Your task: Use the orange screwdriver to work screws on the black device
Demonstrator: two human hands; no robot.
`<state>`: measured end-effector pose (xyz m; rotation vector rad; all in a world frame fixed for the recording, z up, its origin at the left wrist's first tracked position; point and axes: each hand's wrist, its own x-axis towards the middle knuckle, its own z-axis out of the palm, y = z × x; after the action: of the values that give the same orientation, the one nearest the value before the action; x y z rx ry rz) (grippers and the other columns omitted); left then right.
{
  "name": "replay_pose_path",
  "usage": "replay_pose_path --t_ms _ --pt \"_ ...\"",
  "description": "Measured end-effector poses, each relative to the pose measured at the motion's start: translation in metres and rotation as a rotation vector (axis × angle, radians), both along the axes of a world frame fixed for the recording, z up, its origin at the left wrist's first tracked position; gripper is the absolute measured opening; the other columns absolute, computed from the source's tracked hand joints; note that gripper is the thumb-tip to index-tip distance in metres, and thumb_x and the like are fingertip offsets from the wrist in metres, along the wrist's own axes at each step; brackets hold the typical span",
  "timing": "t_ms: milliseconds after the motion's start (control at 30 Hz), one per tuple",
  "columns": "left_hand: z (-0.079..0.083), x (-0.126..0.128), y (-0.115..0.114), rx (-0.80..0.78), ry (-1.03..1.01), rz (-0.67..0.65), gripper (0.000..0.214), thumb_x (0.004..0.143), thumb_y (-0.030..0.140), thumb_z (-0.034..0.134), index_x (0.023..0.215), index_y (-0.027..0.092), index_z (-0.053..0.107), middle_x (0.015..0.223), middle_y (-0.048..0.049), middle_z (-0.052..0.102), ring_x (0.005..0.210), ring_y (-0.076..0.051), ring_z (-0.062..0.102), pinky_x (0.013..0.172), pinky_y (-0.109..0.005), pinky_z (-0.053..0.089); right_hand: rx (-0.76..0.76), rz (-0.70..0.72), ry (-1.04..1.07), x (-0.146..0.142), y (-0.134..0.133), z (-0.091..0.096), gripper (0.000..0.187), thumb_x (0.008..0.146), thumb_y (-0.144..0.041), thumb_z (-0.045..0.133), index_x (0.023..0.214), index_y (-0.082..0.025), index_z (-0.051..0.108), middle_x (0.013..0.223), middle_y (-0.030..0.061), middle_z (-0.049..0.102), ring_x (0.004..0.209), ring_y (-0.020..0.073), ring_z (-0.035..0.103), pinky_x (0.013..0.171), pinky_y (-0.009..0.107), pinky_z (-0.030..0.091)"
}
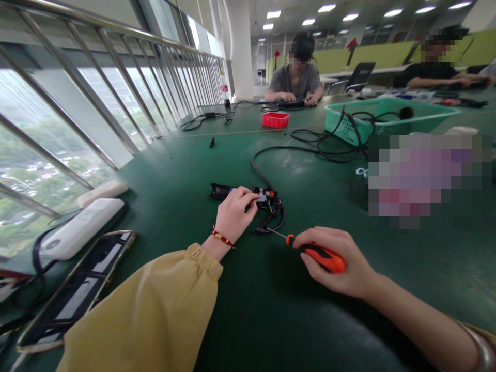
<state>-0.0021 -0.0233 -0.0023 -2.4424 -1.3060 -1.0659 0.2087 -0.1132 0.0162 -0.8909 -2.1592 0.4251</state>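
Observation:
My right hand (337, 261) is wrapped round the orange-and-black handle of a screwdriver (324, 257). The thin shaft points left, its tip at the curved black end part of an opened corded power tool (271, 199). Coloured wires and a small grey block show in the tool's exposed inside. Over its middle lies my left hand (237, 211), thumb and fingertips closed at the grey block. That hand hides part of the black body, whose other end (220, 190) sticks out to the left. A black cord (267, 150) runs from the tool towards the back right.
A green basket (337, 121) with black cables stands at the back right, and a small red tray (275, 120) farther left. A phone (77, 289) and a white case (83, 227) lie by the railing at left. Two people sit across the table.

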Motion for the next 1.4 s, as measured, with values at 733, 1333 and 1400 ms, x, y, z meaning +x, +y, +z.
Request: replay_pose_path --t_ms 733,1333,1400 --pt "0.0 -0.016 -0.002 -0.076 0.287 -0.274 0.018 0.087 0.018 0.043 0.092 0.016 0.06 0.091 -0.0047 0.061 0.084 -0.014 0.055 0.073 -0.026 0.046 0.03 0.01 -0.028 0.0 0.0 0.004 0.011 0.073 -0.016 0.053 0.083 -0.02 0.053 0.069 -0.0027 0.06 0.057 0.0086 0.051 0.057 0.022 0.04" --pt "0.002 0.009 0.006 0.005 0.143 -0.014 0.015 0.083 0.029 0.052 0.087 0.024 0.065 0.091 -0.0032 0.059 0.089 -0.018 0.051 0.08 -0.035 0.038 0.064 -0.063 -0.015 -0.003 -0.001 0.003 0.013 0.073 -0.017 0.053 0.086 -0.02 0.054 0.073 -0.0005 0.064 0.061 0.011 0.057 0.059 0.023 0.044" --pt "0.004 0.004 0.007 0.002 0.147 0.009 0.018 0.081 0.032 0.054 0.094 0.023 0.063 0.098 -0.0042 0.058 0.094 -0.019 0.05 0.084 -0.035 0.038 0.066 -0.125 0.035 -0.003 -0.001 0.003 0.014 0.072 -0.016 0.053 0.086 -0.02 0.053 0.075 0.0002 0.064 0.062 0.0117 0.059 0.058 0.023 0.045"
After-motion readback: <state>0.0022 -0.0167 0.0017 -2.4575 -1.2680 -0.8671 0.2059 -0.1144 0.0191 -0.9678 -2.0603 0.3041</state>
